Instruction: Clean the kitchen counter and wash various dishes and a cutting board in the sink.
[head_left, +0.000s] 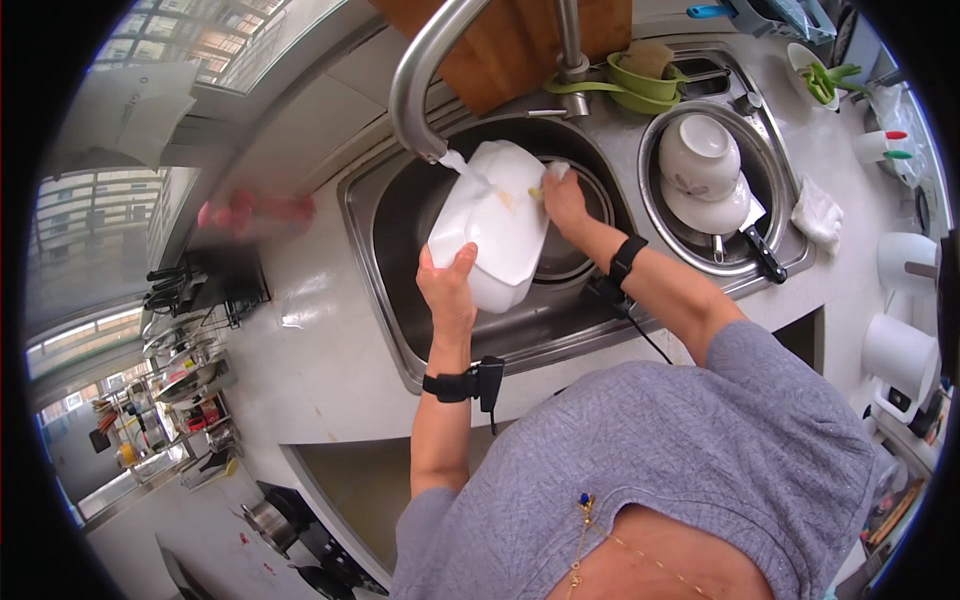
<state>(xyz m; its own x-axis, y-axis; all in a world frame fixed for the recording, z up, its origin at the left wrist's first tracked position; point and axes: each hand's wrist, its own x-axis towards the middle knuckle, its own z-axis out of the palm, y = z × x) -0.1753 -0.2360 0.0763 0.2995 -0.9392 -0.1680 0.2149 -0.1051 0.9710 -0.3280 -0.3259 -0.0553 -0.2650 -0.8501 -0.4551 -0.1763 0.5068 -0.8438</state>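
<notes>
My left hand grips the near left edge of a white angular dish, tilted over the steel sink. Water runs from the curved faucet onto its surface, where a yellowish-orange patch shows. At the dish's right side, my right hand is closed around a small whitish cloth or pad, mostly covered by the fingers. A yellowish bit shows beside those fingers. Beneath that hand, a round metal basin stands in the sink, partly hidden by the dish.
In the right-hand sink, a metal basin holds white bowls and a black-handled knife. Green strainers sit behind. A white cloth lies to the right, and a wooden board leans behind the faucet.
</notes>
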